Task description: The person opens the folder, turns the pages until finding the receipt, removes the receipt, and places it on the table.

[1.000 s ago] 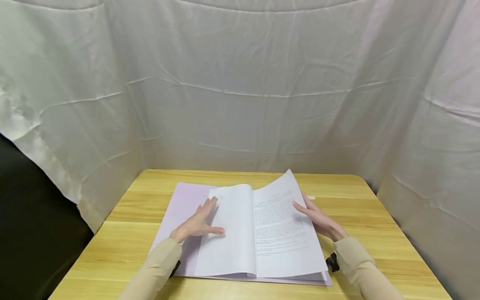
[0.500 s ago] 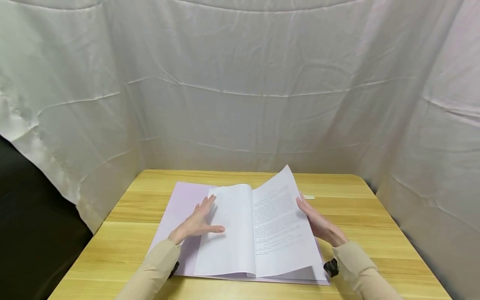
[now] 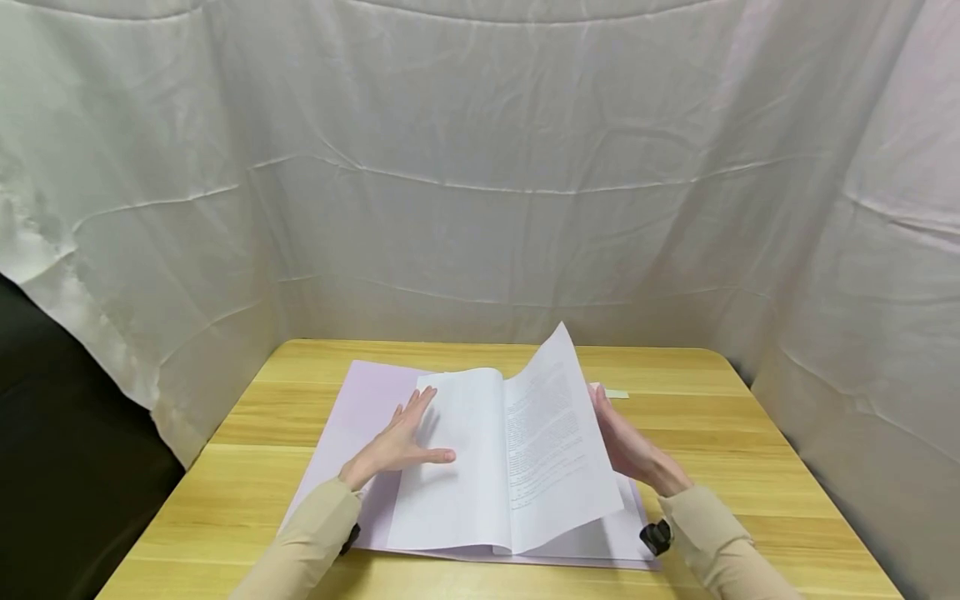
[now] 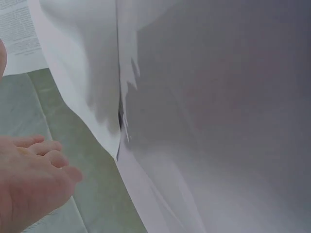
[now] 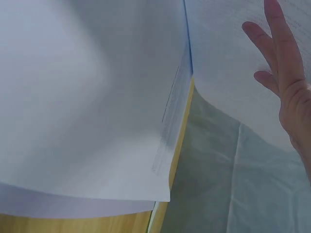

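Propping a raised printed page just left of the right hand, unclenched and straight-fingered, with the left hand spread loose over the white facing page, seemingly at mid-turn, leaving the laying-over beneath that left hand not yet done

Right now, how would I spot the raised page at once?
On the wooden table lies an open lilac folder. The raised page curves up from its right half, by the right hand. Printed text sets it apart from the plain page opposite.
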### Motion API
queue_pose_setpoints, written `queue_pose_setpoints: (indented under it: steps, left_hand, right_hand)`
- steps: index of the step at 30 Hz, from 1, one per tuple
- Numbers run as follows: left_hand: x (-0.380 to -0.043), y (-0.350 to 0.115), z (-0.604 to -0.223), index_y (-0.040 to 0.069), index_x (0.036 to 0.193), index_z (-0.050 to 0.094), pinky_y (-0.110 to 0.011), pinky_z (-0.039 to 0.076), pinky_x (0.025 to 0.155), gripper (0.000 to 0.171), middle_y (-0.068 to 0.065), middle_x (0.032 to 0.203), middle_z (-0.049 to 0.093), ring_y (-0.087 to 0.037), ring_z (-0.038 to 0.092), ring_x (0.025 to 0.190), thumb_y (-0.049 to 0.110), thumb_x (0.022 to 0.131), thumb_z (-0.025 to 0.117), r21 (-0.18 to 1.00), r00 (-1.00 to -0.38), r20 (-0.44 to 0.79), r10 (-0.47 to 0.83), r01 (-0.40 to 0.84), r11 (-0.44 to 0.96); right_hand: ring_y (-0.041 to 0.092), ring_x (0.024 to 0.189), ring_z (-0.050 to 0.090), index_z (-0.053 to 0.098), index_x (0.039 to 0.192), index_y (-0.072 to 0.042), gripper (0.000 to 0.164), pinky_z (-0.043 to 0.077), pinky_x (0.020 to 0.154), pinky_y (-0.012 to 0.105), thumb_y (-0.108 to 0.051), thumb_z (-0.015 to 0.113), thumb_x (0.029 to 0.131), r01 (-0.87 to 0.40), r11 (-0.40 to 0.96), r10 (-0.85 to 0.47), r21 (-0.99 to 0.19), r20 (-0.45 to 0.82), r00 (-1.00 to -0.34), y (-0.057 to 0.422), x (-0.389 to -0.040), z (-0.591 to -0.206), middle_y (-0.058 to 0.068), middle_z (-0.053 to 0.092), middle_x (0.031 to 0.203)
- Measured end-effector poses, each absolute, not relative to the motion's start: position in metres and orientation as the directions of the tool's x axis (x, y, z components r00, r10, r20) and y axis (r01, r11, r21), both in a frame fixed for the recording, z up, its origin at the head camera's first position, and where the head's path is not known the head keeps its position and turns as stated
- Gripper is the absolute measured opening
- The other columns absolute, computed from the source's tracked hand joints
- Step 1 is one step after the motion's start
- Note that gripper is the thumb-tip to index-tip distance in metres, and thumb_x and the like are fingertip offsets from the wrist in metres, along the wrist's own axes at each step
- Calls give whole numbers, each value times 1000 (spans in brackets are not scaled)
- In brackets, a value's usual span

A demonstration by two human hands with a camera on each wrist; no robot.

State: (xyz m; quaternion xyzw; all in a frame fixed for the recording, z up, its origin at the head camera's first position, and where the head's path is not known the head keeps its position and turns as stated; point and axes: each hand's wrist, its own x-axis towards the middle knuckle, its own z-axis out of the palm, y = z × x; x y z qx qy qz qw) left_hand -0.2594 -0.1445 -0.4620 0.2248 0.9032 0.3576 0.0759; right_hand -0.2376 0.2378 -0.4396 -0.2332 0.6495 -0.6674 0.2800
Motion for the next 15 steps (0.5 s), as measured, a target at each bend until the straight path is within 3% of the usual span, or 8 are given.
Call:
queue_pose_setpoints:
  steps: [5,11,13,15]
  left_hand:
    - [-258,-144,-459,1,161,11,-63,-3,127,118,-23,169,8,-43,-1,157,47,80,83,700,-887,15,462,339,628]
    - [-255,-141,-454,10,163,8,-61,-1,127,118,-20,170,4,-41,-2,158,50,80,81,735,-893,-22,450,291,613]
    - [-254,-139,-452,13,163,10,-65,4,126,116,-22,170,5,-44,1,157,52,80,81,744,-896,-23,443,280,606]
    - [-254,-137,-450,15,163,11,-67,11,125,114,-21,169,8,-45,7,156,51,80,81,758,-894,-17,447,280,590]
  right_hand:
    - [21,136,45,-31,155,-32,67,51,104,44,-61,-9,98,109,-74,-716,-991,-24,-698,232,-237,-437,33,-4,163]
    - [15,119,61,-37,151,-32,70,58,92,38,-64,-4,99,146,-66,-720,-987,-54,-692,223,-235,-436,24,40,145]
    - [14,111,65,-37,151,-32,70,60,88,35,-64,-4,99,146,-50,-717,-988,-66,-694,219,-235,-436,26,42,142]
    - [17,106,68,-35,152,-36,69,61,85,33,-66,-3,99,143,-31,-713,-989,-79,-696,216,-235,-435,36,33,147]
